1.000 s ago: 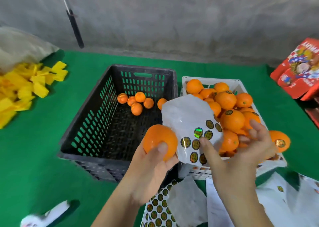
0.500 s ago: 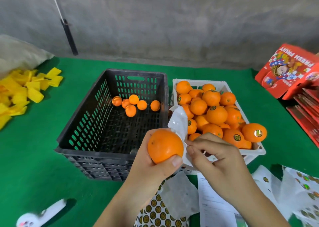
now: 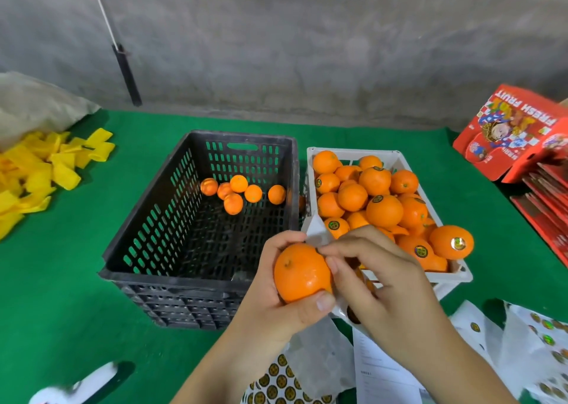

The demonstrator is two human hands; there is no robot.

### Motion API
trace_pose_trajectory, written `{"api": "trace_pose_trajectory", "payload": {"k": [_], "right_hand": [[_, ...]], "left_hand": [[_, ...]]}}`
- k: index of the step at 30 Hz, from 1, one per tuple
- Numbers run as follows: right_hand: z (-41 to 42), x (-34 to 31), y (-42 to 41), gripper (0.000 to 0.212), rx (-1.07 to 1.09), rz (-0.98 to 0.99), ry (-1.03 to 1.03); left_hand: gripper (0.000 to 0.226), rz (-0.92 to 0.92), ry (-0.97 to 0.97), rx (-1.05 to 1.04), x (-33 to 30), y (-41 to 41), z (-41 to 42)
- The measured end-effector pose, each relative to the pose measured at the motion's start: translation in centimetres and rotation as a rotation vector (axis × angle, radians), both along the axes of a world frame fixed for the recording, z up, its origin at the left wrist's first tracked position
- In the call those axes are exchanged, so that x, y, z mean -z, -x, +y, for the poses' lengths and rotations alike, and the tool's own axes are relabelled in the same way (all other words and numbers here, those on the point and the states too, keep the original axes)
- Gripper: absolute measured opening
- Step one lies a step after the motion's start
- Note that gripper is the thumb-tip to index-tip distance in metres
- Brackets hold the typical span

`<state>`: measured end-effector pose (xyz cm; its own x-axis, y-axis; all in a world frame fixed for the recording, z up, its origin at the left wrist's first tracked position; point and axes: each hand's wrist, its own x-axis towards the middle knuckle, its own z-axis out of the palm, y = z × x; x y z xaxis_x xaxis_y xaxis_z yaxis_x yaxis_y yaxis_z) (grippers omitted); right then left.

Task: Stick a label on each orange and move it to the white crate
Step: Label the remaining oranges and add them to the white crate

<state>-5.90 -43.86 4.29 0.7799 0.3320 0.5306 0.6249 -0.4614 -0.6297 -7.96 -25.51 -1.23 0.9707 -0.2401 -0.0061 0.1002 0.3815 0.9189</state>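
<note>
My left hand (image 3: 276, 308) grips an unlabelled orange (image 3: 299, 276) in front of the two crates. A white label sheet (image 3: 316, 234) stands behind this orange, between both hands. My right hand (image 3: 381, 283), fingers curled, pinches the sheet at the orange's upper right edge; whether a label is between the fingertips is hidden. The white crate (image 3: 399, 156) on the right is heaped with labelled oranges (image 3: 384, 210), one (image 3: 451, 242) perched on its near right rim. The black crate (image 3: 199, 283) on the left holds several small oranges (image 3: 233, 193) at its far end.
More label sheets (image 3: 282, 383) lie on the green cloth below my hands and at the lower right (image 3: 544, 339), beside a printed paper (image 3: 381, 370). Yellow foam nets (image 3: 46, 170) are piled at the left. Red fruit boxes (image 3: 516, 127) are stacked at the right.
My right hand left the oranges in the white crate and came to the label sheet, which folded in behind the held orange. Both hands and the orange drew together.
</note>
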Motion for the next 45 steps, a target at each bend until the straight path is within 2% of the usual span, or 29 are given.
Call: {"api": "trace_pose_trajectory", "payload": {"k": [2, 4, 8, 10, 12, 13, 16, 17, 21, 24, 26, 30, 33, 35, 38, 42, 45], "right_hand": [[-0.4, 0.2, 0.1, 0.023, -0.037, 0.088, 0.024], [-0.5, 0.6, 0.3, 0.034, -0.033, 0.083, 0.097], [0.2, 0.9, 0.5, 0.054, -0.001, 0.087, 0.139], [0.5, 1.3, 0.5, 0.066, 0.028, 0.089, 0.166], [0.7, 1.6, 0.4, 0.068, 0.07, 0.087, 0.147], [0.8, 1.8, 0.4, 0.068, 0.08, 0.074, 0.134], [0.7, 2.5, 0.3, 0.067, 0.074, -0.033, 0.102], [0.6, 2.8, 0.3, 0.068, 0.067, -0.05, 0.071], [-0.6, 3.8, -0.5, 0.07, 0.093, -0.043, -0.116], [-2.9, 3.6, -2.9, 0.064, 0.129, 0.0, -0.219], [-5.4, 3.1, -5.5, 0.063, 0.184, 0.01, -0.219], [-9.9, 1.7, -11.8, 0.064, 0.394, -0.061, 0.015], [-11.3, 0.7, -18.1, 0.068, 0.416, -0.167, 0.204], [-11.8, 0.2, -23.3, 0.068, 0.418, -0.171, 0.314], [-13.5, 1.4, -29.8, 0.067, 0.42, 0.027, 0.433], [-16.4, 5.1, -33.5, 0.062, 0.242, 0.308, 0.672], [-15.6, 6.1, -35.1, 0.07, 0.164, 0.307, 0.704]], "left_hand": [[0.087, 0.016, 0.024, -0.01, 0.0, 0.0, 0.0], [0.089, 0.056, 0.083, -0.028, -0.1, 0.0, 0.0], [0.094, 0.122, 0.322, -0.064, -1.0, 0.2, -1.5], [0.112, 0.193, 0.397, -0.128, -1.9, 0.0, -2.5], [0.13, 0.284, 0.46, -0.209, -2.5, -0.4, -2.8], [0.126, 0.301, 0.496, -0.211, -2.7, -0.5, -2.8], [0.067, 0.247, 0.496, -0.201, -2.8, -0.9, -2.3], [0.059, 0.25, 0.457, -0.244, -2.5, -1.2, -2.2], [0.042, 0.243, 0.368, -0.458, -1.5, -3.2, -1.5], [0.039, 0.232, 0.407, -0.531, -0.8, -4.2, -0.7], [0.036, 0.225, 0.406, -0.536, -0.4, -4.7, -0.2], [0.034, 0.198, 0.394, -0.535, 0.2, -5.5, 0.2], [0.035, 0.17, 0.338, -0.531, 0.5, -6.1, 0.2], [0.036, 0.16, 0.298, -0.537, 0.6, -6.5, 0.1], [0.028, 0.121, 0.263, -0.533, 0.6, -7.2, 0.1], [0.034, 0.079, 0.2, -0.536, 0.7, -7.7, 0.5], [0.035, 0.078, 0.156, -0.533, 0.9, -8.3, 0.9]]}}
